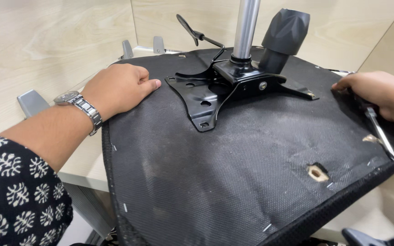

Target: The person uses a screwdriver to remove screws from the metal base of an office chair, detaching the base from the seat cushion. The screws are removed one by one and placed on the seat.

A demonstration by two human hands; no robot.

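My left hand (pixel 119 89) presses flat, fingers together, on the upturned seat (pixel 233 182) lying on the desk (pixel 83 164); my right hand (pixel 384 95) grips a screwdriver (pixel 379 130). I'd best keep the seat pinned steady.

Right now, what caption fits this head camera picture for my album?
Left hand rests on an upturned black chair seat; right hand holds a screwdriver at its edge.

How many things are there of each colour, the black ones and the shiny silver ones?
Black: 3 - seat underside, metal plate, knob
Silver: 3 - pole, wristwatch on the left hand, tool shaft under the right hand
Total: 6
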